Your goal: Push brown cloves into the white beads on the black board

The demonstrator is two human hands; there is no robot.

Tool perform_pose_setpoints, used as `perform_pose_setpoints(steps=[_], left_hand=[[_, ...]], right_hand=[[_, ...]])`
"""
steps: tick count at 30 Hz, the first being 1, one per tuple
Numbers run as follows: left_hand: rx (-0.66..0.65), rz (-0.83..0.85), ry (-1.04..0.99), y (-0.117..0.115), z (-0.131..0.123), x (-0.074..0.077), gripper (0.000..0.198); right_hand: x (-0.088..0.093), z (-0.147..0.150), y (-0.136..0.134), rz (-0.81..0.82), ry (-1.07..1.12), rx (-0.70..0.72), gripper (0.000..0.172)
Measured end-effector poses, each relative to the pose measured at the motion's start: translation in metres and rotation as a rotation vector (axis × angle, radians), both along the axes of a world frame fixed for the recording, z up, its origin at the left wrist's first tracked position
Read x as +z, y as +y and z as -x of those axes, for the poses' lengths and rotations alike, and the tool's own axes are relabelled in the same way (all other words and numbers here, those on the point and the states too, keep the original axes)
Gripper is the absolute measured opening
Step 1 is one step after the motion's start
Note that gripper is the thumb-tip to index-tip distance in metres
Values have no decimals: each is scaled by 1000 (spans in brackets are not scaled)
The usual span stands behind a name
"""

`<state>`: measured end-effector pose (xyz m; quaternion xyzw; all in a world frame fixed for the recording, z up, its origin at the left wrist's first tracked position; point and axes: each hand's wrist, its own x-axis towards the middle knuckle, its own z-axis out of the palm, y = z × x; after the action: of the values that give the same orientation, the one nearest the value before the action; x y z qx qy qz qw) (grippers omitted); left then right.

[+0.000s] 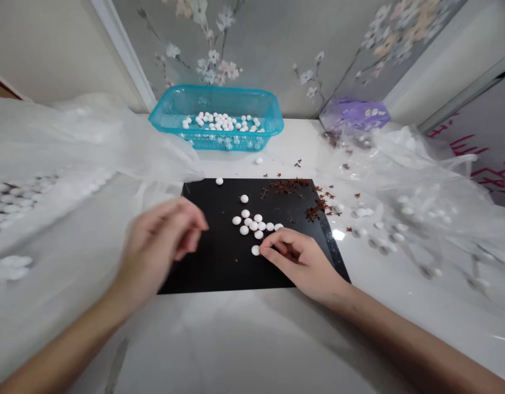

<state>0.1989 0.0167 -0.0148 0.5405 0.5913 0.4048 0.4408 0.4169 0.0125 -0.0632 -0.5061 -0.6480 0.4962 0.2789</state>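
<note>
A black board [219, 262] lies on the white table. Several small white round pieces [254, 223] are clustered near its middle. My right hand [302, 260] rests on the board, fingers curled, its fingertips touching one white piece [256, 250]. My left hand [162, 243] hovers over the board's left edge with fingers curled loosely together; I cannot make out anything in it. Reddish-brown bits [291, 186] are heaped along the board's far right edge.
A turquoise basket [273, 112] holding several white pieces stands at the back. Clear plastic bags with white pieces lie at the left [51, 175] and the right [420, 208]. A purple bag [353, 115] sits at the back right. Loose pieces lie on the table.
</note>
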Motion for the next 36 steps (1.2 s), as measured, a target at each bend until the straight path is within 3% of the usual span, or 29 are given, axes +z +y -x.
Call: perform_pose_setpoints(steps=[4,9,14,20,28,36], left_hand=[[-214,155,33,-7,-25,-22,22],[-215,266,-185,-9,-37,-37,25],[-217,279,-351,-11,-34,-41,17],[-290,289,-371,-10,-34,-42,14],[-298,275,-339,-11,-33,-40,8],[-291,278,-360,-15,-31,-41,6]], right_hand=[[0,0,1,-24,27,-7,14],[-2,-1,0,-49,115,-27,15],[-3,-1,-4,-137,185,-36,10],[-4,0,-6,-242,245,-48,4],[-7,1,-4,-76,311,-5,13],[-8,3,-6,74,542,9,10]])
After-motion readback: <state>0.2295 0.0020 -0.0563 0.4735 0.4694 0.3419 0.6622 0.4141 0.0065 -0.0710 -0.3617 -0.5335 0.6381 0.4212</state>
